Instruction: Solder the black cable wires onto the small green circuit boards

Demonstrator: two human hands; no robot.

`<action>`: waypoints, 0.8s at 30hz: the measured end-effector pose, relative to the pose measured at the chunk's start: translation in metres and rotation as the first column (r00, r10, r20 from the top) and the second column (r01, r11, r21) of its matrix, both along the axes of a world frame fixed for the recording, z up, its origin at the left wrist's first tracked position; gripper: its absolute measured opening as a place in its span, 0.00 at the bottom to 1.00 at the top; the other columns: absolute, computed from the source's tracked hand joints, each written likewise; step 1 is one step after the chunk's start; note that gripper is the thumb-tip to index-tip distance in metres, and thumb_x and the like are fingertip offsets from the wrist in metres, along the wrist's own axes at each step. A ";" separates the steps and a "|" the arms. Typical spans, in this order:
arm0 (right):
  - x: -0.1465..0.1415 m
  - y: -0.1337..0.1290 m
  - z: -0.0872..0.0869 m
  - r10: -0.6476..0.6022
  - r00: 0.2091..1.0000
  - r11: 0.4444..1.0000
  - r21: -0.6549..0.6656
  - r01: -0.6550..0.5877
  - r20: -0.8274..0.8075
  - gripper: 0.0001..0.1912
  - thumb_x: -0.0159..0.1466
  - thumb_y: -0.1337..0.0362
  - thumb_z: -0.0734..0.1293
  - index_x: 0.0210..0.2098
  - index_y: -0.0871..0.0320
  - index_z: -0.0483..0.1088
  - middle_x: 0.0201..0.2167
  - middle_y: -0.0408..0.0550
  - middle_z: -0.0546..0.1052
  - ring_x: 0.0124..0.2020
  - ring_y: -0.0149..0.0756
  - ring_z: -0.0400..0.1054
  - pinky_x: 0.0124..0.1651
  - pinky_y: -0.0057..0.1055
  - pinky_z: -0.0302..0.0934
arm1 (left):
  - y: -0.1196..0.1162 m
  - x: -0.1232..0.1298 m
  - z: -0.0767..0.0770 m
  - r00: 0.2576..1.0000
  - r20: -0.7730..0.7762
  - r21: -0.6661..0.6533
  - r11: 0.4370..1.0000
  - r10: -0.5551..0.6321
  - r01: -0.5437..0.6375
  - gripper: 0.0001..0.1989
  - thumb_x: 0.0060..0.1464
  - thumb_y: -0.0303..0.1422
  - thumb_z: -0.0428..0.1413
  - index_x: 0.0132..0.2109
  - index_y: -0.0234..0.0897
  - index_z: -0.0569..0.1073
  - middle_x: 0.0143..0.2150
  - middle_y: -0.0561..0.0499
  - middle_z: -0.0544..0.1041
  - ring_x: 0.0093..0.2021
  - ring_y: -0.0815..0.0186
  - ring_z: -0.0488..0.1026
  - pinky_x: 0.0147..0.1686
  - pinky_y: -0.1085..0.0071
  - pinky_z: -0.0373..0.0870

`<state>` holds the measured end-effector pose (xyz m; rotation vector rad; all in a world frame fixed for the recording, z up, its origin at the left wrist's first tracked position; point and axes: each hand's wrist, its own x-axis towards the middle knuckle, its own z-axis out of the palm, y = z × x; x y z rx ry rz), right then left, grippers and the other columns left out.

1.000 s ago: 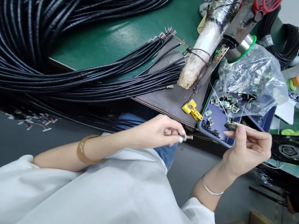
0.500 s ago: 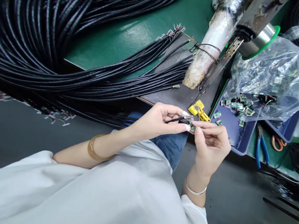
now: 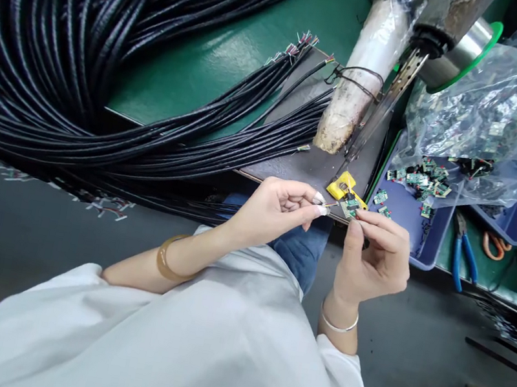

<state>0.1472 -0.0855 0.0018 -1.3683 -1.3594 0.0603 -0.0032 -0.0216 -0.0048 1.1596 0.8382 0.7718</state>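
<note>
Thumb and fingertips of my left hand [image 3: 279, 213] are closed in a pinch on the stripped end of a cable, with thin wires [image 3: 332, 204] showing past the nails. My right hand [image 3: 374, 254] pinches the right edge of a small green circuit board [image 3: 349, 206]. The wire tips lie at the board's left end; whether they are joined to it I cannot tell. Just beyond the board is a yellow plastic piece [image 3: 339, 185]. A soldering iron [image 3: 391, 100] is mounted above, its tip pointing down towards that piece.
Black cables [image 3: 174, 134] with stripped ends cover the left of the green table [image 3: 201, 60]. A plastic-wrapped pipe [image 3: 354, 84] and solder spool [image 3: 463, 59] stand behind. At right are a purple tray [image 3: 435, 238] of boards, a plastic bag [image 3: 512, 109], pliers [image 3: 462, 252] and orange-handled scissors [image 3: 495, 246].
My right hand has moved slightly right, away from my left fingertips. The circuit board, mostly hidden between the fingers before, now shows clearly between the hands. The view has shifted a little.
</note>
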 end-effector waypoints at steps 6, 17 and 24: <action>0.000 0.005 0.005 0.108 0.965 0.966 -0.202 -0.159 -0.240 0.05 0.63 0.68 0.71 0.34 0.53 0.72 0.35 0.43 0.79 0.37 0.33 0.76 0.36 0.31 0.73 | -0.003 -0.005 0.002 0.982 -0.045 0.133 0.974 -0.181 0.186 0.10 0.58 0.34 0.60 0.32 0.32 0.76 0.22 0.52 0.75 0.22 0.73 0.69 0.24 0.78 0.68; -0.007 0.003 0.002 0.026 0.963 0.994 -0.097 -0.054 -0.269 0.05 0.63 0.69 0.70 0.34 0.52 0.71 0.35 0.43 0.79 0.38 0.33 0.76 0.38 0.34 0.73 | -0.002 -0.007 0.003 0.998 0.046 0.104 0.994 -0.038 0.033 0.05 0.57 0.30 0.60 0.35 0.32 0.75 0.24 0.54 0.73 0.24 0.75 0.69 0.26 0.80 0.68; -0.007 0.007 -0.001 0.076 0.894 0.969 -0.180 -0.171 -0.442 0.05 0.63 0.66 0.70 0.34 0.54 0.69 0.35 0.43 0.78 0.36 0.31 0.75 0.38 0.30 0.75 | 0.000 -0.007 0.008 0.990 0.077 -0.018 0.992 -0.119 0.121 0.07 0.53 0.31 0.61 0.31 0.33 0.73 0.21 0.55 0.71 0.20 0.75 0.66 0.22 0.80 0.65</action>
